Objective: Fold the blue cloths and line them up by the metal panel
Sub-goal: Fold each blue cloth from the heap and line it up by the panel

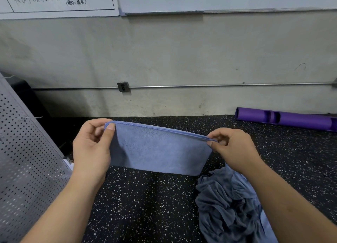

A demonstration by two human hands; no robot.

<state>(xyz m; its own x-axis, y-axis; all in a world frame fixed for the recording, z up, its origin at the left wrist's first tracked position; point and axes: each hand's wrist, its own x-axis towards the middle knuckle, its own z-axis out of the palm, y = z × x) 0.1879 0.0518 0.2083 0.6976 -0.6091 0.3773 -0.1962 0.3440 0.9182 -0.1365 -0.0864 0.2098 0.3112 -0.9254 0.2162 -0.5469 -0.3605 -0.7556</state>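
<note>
A blue cloth (158,148) hangs doubled over in the air above the speckled black floor, its stitched top edges held level. My left hand (91,148) pinches its upper left corner between thumb and fingers. My right hand (231,148) pinches the upper right corner. A crumpled heap of grey-blue cloths (228,206) lies on the floor at the lower right, partly under my right forearm. The perforated metal panel (27,160) leans along the left side.
A purple tube (284,118) lies on the floor at the back right against the concrete wall. A socket (123,86) and a thin conduit run along the wall. The speckled floor (145,206) stretches between the panel and the heap.
</note>
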